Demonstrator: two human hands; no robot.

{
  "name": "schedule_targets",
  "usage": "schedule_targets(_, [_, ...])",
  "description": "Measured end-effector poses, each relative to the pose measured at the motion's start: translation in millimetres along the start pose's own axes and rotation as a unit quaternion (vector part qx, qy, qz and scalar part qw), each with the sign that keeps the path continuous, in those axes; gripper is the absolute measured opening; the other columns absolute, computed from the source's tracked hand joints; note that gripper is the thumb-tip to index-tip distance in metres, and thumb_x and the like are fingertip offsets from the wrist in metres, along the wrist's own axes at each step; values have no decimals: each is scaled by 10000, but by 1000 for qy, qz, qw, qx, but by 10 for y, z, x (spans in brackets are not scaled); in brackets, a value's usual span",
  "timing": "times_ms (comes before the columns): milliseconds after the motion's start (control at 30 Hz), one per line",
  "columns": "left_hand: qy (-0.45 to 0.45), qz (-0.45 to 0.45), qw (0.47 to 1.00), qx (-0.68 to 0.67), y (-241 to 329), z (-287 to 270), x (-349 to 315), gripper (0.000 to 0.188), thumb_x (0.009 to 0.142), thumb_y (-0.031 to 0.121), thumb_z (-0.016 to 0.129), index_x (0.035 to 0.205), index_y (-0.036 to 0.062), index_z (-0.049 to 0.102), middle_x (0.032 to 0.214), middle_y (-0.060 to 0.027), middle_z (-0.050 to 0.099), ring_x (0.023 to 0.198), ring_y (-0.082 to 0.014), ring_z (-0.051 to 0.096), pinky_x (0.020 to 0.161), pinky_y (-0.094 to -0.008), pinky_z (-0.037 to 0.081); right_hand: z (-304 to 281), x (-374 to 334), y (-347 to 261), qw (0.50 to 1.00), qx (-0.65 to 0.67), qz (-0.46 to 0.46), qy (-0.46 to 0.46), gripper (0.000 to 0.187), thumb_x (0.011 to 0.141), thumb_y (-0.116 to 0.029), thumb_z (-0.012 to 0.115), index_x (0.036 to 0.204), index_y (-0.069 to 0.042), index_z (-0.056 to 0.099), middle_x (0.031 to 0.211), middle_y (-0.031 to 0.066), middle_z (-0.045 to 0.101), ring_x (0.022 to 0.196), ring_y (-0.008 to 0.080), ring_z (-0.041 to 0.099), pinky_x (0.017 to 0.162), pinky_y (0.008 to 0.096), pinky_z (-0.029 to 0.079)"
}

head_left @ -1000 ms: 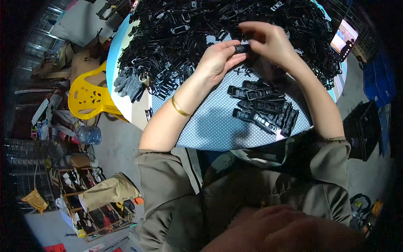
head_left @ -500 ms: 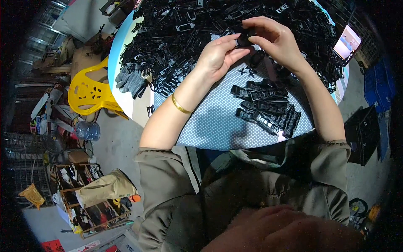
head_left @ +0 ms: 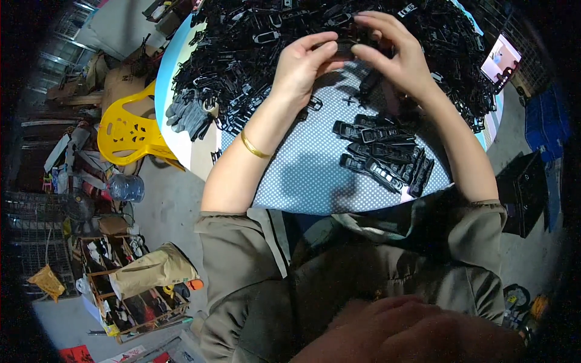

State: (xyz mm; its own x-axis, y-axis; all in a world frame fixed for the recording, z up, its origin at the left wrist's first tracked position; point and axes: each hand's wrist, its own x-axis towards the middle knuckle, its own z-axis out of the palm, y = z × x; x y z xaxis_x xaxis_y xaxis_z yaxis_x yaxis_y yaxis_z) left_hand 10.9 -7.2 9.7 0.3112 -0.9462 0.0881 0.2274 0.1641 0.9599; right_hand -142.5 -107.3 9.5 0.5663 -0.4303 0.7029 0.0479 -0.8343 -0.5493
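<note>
Over the near side of a heap of small black plastic parts (head_left: 242, 66), my two hands face each other, slightly apart. My left hand (head_left: 301, 65), with a gold bangle on its wrist, has thumb and fingers drawn close together around something dark that blends into the heap. Thumb and fingers of my right hand (head_left: 396, 53) are spread in a curve, and no held thing stands out in them. A small pile of long, slotted black plastic pieces (head_left: 384, 148) lies on the dotted tabletop (head_left: 302, 160) closer to me. Small cross-shaped black bits (head_left: 350, 100) lie between hands and pile.
Grey gloves (head_left: 190, 115) and a tape roll lie at the table's left edge. A lit phone (head_left: 501, 60) stands at the right edge. Left of the table are a yellow plastic chair (head_left: 130, 130) and a water bottle (head_left: 126, 188); blue crates (head_left: 548, 118) stand on the right.
My hands have moved apart from their joint hold on a dark part. The left shifted left and up; the right rose slightly and its fingers spread. The near pile looks unchanged.
</note>
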Motion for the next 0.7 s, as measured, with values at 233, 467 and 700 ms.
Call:
schedule_targets(233, [-91,88,985,114,81,20,-55,361,819,95,571,1151,-21,489,824,-41,577,735,-96,582,717,-222,505,-108,37,1,965,112,178,-159,318,787,-253,619,1050,-75,615,888,49,633,832,98,571,754,235,440])
schedule_targets(467, [-143,124,974,125,190,86,-150,333,816,72,554,1126,-21,475,906,-57,578,783,-112,572,740,-228,481,-166,105,104,908,326,191,-182,391,847,-349,525,1050,-22,595,894,32,615,790,77,537,735,203,436])
schedule_targets(700, [-381,152,826,386,42,350,-430,247,753,108,606,979,22,557,966,-88,587,913,-213,566,834,-308,431,-169,-22,230,956,-207,16,-208,176,747,-105,601,898,-18,631,854,130,625,754,259,604,690,327,482])
